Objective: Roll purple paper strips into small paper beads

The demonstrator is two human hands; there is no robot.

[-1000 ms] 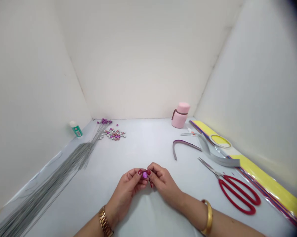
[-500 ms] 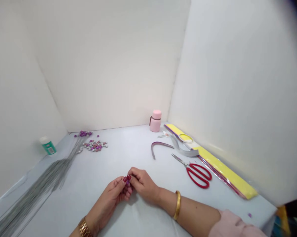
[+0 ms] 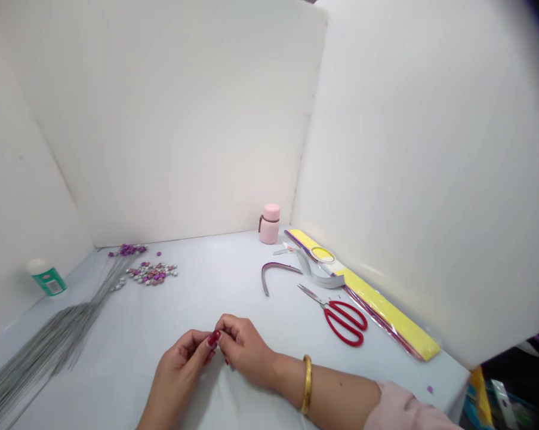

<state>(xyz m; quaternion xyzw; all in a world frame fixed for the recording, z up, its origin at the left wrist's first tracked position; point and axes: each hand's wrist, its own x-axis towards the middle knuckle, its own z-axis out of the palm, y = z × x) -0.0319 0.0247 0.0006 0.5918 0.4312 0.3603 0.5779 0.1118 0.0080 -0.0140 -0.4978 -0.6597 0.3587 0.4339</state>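
My left hand [image 3: 177, 373] and my right hand [image 3: 246, 349] meet fingertip to fingertip, low over the table's front middle. Both are closed in a pinch, with the dark red thumbnails almost touching. The small purple piece that showed between them half a second ago is now mostly covered by the fingers. Past my right hand lie red-handled scissors [image 3: 341, 316], blades slightly apart and pointing to the back left. A curved purple-grey strip [image 3: 266, 272] rests on the table behind the hands.
Left are a bundle of grey wires [image 3: 58, 334], a pile of small purple and silver pieces [image 3: 153, 273], a purple pile [image 3: 128, 249] and a green-white bottle [image 3: 49, 279]. A pink flask [image 3: 270, 224], silver strip [image 3: 320, 279] and yellow strip pack [image 3: 385, 310] stand or lie right.
The view has turned slightly right, shifting everything leftward. My fingers have rolled closer over the small purple piece, which no longer shows clearly. Things on the table have stayed put.
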